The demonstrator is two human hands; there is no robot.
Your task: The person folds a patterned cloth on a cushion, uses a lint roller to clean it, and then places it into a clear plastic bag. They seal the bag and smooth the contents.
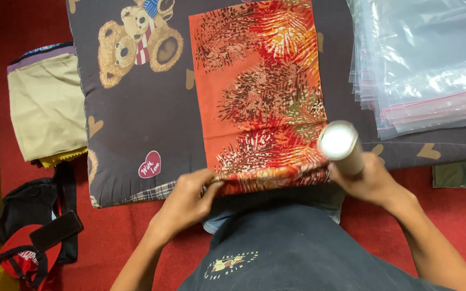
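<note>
An orange-red patterned cloth (260, 91) lies folded flat on a dark teddy-bear printed mat (136, 129). My left hand (187, 202) pinches the cloth's near edge at its left corner. My right hand (370, 180) grips a white cylindrical tube (341, 145), held upright at the cloth's near right corner, and also touches that edge. The near edge of the cloth is slightly lifted between both hands.
A stack of clear zip bags (422, 64) sits at the mat's far right. Folded beige and purple fabrics (47, 102) lie left on the red floor. A black and red bag with a phone (55, 229) is at lower left. A green cloth (462, 175) is at right.
</note>
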